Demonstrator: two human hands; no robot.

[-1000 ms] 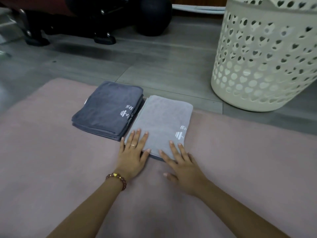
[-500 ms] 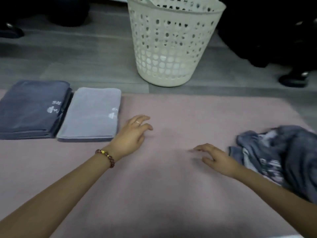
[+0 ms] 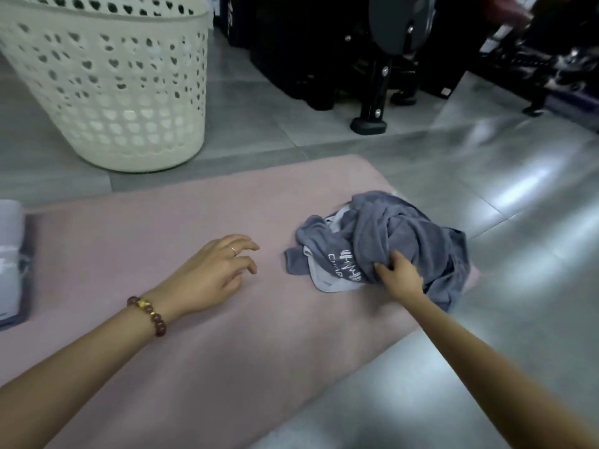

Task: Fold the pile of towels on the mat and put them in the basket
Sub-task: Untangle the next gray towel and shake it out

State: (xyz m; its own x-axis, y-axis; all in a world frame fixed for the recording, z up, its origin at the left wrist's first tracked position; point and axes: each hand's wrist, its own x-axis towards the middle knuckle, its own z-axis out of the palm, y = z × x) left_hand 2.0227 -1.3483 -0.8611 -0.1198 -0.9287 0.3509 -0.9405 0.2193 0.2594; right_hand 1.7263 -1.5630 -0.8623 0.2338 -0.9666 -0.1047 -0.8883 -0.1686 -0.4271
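A crumpled pile of grey towels (image 3: 402, 234) lies at the right end of the pink mat (image 3: 201, 319). My right hand (image 3: 400, 275) grips the near side of the pile, fingers curled into the cloth. Over the middle of the mat hovers my left hand (image 3: 215, 272), fingers loosely bent and holding nothing. A folded light grey towel (image 3: 9, 260) shows at the left edge of the view. The cream perforated basket (image 3: 110, 85) stands on the floor beyond the mat, at the upper left.
Black exercise equipment with a footed post (image 3: 372, 92) stands on the grey tiled floor behind the mat at the upper right. Shiny floor tiles (image 3: 518, 189) surround the mat's right end and near edge.
My view has swung right, away from the folded towels. My right hand reached to the crumpled pile and took hold of it. My left hand left the folded towel and moved to the mat's middle.
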